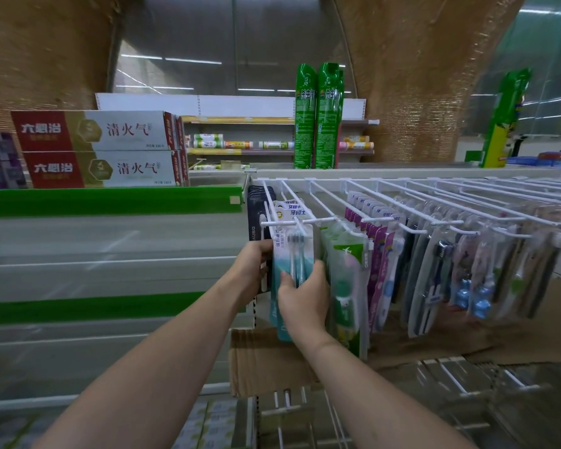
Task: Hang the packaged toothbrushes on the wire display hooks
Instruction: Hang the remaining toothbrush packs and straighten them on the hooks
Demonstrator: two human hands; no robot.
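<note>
In the head view, both bare arms are reaching forward to the leftmost end of a white wire hook rack [402,196]. The right hand [302,296] is curling its thumb and fingers round the lower half of a teal toothbrush pack [293,254], thumb on the front face; the fingers are passing behind the card and are mostly hidden. The pack is hanging, or nearly hanging, at the front of the leftmost hook [284,223]; whether its punched hole is actually sitting on the wire is hard to make out, since the header cards are overlapping there. The left hand [256,267] is lying against the left edge of the same bundle, beside a dark pack [259,215]; its fingertips are tucked behind the packaging, so I cannot tell whether it is gripping or only steadying.

Just to the right, a green-and-white pack [347,277] is hanging on the next hook, partly covered by the right hand. Further right, rows of other toothbrush packs [467,270] are blurring together toward the frame edge. Toothpaste boxes [94,149] are sitting on the upper left shelf, two tall green spray cans [318,115] are standing behind the rack, and a cardboard box [263,361] below is partly hidden by the right forearm. The lower hooks are smeared and indistinct.
</note>
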